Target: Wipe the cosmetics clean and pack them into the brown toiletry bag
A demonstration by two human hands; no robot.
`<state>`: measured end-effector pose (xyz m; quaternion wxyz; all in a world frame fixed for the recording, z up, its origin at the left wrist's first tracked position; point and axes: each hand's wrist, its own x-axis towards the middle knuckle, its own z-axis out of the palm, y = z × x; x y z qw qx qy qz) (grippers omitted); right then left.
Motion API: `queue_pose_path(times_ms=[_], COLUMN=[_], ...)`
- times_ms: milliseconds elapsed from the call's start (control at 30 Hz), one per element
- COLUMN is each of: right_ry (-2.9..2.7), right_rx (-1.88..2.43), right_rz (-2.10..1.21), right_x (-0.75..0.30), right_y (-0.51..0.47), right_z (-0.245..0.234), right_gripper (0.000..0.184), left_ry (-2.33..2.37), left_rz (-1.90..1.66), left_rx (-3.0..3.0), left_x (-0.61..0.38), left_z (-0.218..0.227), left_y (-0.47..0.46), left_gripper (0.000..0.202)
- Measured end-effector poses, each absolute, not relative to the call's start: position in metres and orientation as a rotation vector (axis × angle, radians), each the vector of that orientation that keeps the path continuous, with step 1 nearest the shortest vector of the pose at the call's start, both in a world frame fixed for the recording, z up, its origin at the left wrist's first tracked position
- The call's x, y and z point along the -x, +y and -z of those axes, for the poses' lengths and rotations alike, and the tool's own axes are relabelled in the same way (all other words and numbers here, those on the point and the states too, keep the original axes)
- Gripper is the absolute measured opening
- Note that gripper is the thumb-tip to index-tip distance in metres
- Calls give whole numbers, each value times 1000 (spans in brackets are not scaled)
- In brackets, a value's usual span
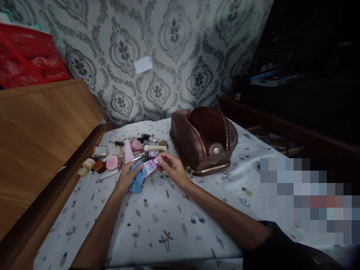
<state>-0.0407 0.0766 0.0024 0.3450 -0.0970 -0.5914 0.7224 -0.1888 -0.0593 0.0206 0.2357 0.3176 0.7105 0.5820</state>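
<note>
Between my hands is a small purple-and-white printed tube (152, 165). My left hand (127, 175) is closed on a blue cloth (137, 179), which is wrapped against the tube's left end. The fingers of my right hand (172, 167) pinch the tube's other end. Just beyond my hands lies a group of cosmetics: a pale pink tube (128, 150), a round pink compact (112, 162), a pink puff-like piece (136, 145), a brown-lidded jar (99, 166) and several slim tubes. To the right stands a brown leather toiletry bag (191, 140), its zipped top gaping open.
A patterned white sheet (157, 225) covers the surface. Along the left runs a wooden board (47, 123) with a red plastic basket (30, 56) above it. Patterned wallpaper (174, 45) rises behind. At right are a dark screen-like panel (315, 45) and a blurred-out patch.
</note>
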Motion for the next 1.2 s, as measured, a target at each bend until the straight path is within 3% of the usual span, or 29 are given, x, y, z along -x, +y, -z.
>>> queue_pose_path(times_ms=[200, 367, 500, 600, 833, 967, 1100, 1200], right_ry=[-1660, -1705, -1653, -1660, -1905, -2024, -2183, -2187], right_rx=[217, 137, 63, 27, -61, -42, 167, 245], right_rz=[-1895, -1823, -1877, -1884, -1824, -1842, -1563, -1492], right_x=[42, 44, 48, 49, 43, 39, 37, 37], right_y=[73, 70, 70, 68, 62, 64, 68, 70], right_z=[1, 9, 17, 19, 3, -2, -3, -4], right_gripper=[41, 36, 62, 68, 50, 36, 20, 21], left_ry=[2413, 2413, 2292, 2246, 2086, 2033, 2119, 2264], left_rz=[-1574, -1320, -1156, -1229, -1627, -1615, -1593, -1611], left_rx=[-1358, -1859, -1906, -1806, -1395, -1386, -1490, -1435], left_x=[175, 151, 148, 152, 140, 139, 149, 157], left_z=[-32, -34, -32, -32, -45, -49, -46, -43], left_y=[-63, -60, -56, -57, -61, -63, -67, -69], left_gripper=[22, 26, 36, 39, 32, 34, 31, 18])
